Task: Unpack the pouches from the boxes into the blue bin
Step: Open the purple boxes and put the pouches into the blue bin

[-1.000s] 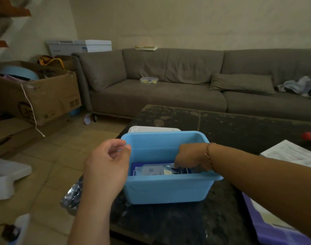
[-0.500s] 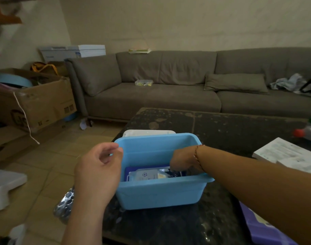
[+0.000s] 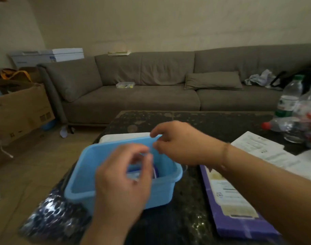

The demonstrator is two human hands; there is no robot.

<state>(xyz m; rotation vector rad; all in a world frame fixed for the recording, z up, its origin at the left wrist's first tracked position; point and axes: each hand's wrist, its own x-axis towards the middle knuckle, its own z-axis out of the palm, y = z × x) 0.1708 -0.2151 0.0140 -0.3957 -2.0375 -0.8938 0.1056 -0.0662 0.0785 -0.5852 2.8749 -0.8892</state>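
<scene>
Light blue bin [image 3: 80, 175], glossy, with pouch [image 3: 155, 171] barely visible inside.

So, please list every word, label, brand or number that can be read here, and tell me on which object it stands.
None can be read for certain.
Purple box: printed panels, too blurred.
White paper sheets: lines of print, too small.
Bottle: green and white label, illegible.
Cardboard box: dark printed marks, not readable.
White boxes behind the sofa: blue marks, too small.
</scene>
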